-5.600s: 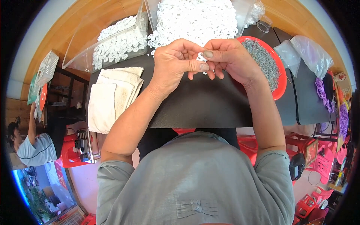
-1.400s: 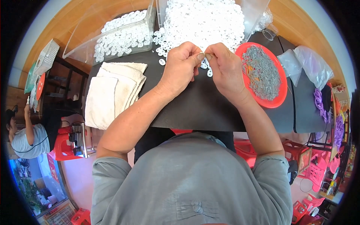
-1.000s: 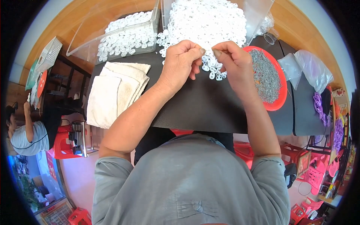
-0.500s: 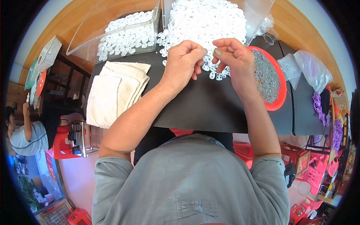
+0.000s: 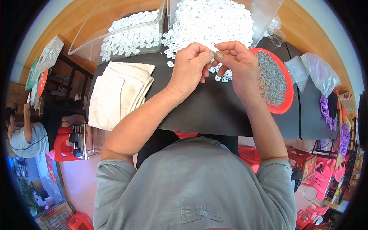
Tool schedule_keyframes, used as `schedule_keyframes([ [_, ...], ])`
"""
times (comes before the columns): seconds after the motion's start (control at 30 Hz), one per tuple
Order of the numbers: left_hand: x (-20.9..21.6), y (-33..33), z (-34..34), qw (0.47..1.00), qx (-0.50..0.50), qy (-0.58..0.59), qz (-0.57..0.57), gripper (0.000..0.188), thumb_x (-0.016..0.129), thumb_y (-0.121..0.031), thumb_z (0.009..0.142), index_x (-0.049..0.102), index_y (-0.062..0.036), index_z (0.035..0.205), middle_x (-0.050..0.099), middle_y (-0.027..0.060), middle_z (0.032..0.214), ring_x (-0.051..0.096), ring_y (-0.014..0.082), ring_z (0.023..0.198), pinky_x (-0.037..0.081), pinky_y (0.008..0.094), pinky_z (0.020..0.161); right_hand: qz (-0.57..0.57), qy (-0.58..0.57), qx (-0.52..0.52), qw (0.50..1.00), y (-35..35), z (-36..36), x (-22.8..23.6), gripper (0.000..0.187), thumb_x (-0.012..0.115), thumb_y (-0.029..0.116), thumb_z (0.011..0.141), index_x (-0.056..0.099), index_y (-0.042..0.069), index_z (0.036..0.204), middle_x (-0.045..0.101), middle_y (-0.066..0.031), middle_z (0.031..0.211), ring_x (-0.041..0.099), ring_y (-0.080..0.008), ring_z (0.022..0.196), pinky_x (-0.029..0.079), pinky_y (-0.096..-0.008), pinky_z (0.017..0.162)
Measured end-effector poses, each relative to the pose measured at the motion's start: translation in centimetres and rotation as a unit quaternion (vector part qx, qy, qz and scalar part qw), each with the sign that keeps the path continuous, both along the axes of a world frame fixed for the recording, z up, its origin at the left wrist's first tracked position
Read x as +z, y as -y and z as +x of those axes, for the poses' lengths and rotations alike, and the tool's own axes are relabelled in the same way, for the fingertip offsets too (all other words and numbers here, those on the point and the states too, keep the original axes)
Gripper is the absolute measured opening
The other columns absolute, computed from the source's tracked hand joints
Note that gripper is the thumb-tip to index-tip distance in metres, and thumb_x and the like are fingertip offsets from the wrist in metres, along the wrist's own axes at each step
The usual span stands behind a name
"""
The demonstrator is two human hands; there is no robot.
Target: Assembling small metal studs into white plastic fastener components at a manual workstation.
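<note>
Over the dark table (image 5: 207,111), my left hand (image 5: 189,67) is closed in a pinch, thumb against fingers. My right hand (image 5: 238,63) also pinches, its thumb tip meeting the left thumb tip. Whatever lies between the fingertips is too small and hidden to name. Below and behind the hands lie loose white plastic pieces with holes (image 5: 225,76). Beyond them a large heap of the same white pieces (image 5: 211,23) fills a clear tub. Close to my right forearm, a red plate (image 5: 285,101) holds many small grey metal screws or pins (image 5: 273,82).
Folded cream towels (image 5: 111,97) lie at the left of the table. A clear bin (image 5: 153,50) behind them holds more white pieces. Clear plastic bags (image 5: 320,71) and purple cord (image 5: 326,111) lie at the right. Another person (image 5: 28,138) sits at the far left.
My hands have come together; the thumb tips, apart before, now meet. The right hand has shifted slightly left.
</note>
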State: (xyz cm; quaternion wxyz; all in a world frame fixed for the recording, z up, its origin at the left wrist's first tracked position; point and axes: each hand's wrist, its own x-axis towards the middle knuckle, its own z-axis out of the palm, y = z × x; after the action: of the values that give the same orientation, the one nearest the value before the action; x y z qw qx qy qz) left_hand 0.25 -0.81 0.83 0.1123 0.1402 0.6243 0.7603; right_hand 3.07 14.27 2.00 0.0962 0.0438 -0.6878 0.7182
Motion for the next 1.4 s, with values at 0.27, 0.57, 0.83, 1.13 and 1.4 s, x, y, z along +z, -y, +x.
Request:
schedule_keyframes([
  [0.27,0.1,0.1,-0.2,1.000,0.015,0.016,0.002,0.017,0.061,-0.018,0.089,0.060,-0.0012,0.089,0.057,0.0034,0.070,0.053,0.0099,0.054,0.042,0.0229,0.044,-0.066,0.070,0.040,0.995,-1.4,-0.4,0.4,0.023,0.059,0.016,0.093,0.061,-0.003,0.106,0.063,-0.0060,0.078,0.062,-0.0141,0.067,0.046,-0.0233,0.055],
  [0.57,0.2,0.0,-0.3,0.999,-0.028,-0.002,0.025,0.014,0.065,-0.013,0.088,0.061,0.0005,0.092,0.060,0.0042,0.072,0.055,0.0091,0.056,0.043,0.0215,0.045,-0.018,0.074,0.045,0.996,-1.9,-0.4,0.6,0.016,0.060,0.017,0.092,0.061,0.000,0.092,0.062,-0.0051,0.073,0.061,-0.0131,0.066,0.045,-0.0229,0.055],
  [0.83,0.2,0.4,-0.6,0.990,-0.110,-0.078,0.031,0.028,0.070,0.002,0.082,0.061,0.0040,0.109,0.066,0.0100,0.088,0.061,0.0116,0.066,0.049,0.0218,0.052,0.019,0.096,0.166,0.981,-3.7,-0.2,1.5,0.019,0.061,0.021,0.091,0.062,0.002,0.088,0.063,-0.0047,0.070,0.061,-0.0109,0.059,0.043,-0.0197,0.048],
  [1.13,0.2,0.5,-0.3,0.983,-0.082,-0.164,-0.019,0.032,0.077,0.003,0.075,0.063,0.0021,0.104,0.067,0.0069,0.086,0.061,0.0079,0.069,0.048,0.0192,0.053,0.010,0.119,0.197,0.973,-3.4,0.0,1.5,0.020,0.060,0.020,0.093,0.061,0.001,0.088,0.062,-0.0041,0.070,0.062,-0.0107,0.060,0.044,-0.0187,0.047],
  [1.4,-0.4,0.6,-0.3,0.971,-0.066,-0.229,-0.015,0.031,0.079,0.003,0.073,0.063,0.0021,0.100,0.065,0.0041,0.082,0.060,0.0072,0.070,0.046,0.0188,0.054,0.004,0.136,0.205,0.969,-3.5,0.3,1.8,0.019,0.061,0.020,0.092,0.061,0.001,0.090,0.063,-0.0043,0.070,0.062,-0.0106,0.058,0.043,-0.0187,0.046],
])
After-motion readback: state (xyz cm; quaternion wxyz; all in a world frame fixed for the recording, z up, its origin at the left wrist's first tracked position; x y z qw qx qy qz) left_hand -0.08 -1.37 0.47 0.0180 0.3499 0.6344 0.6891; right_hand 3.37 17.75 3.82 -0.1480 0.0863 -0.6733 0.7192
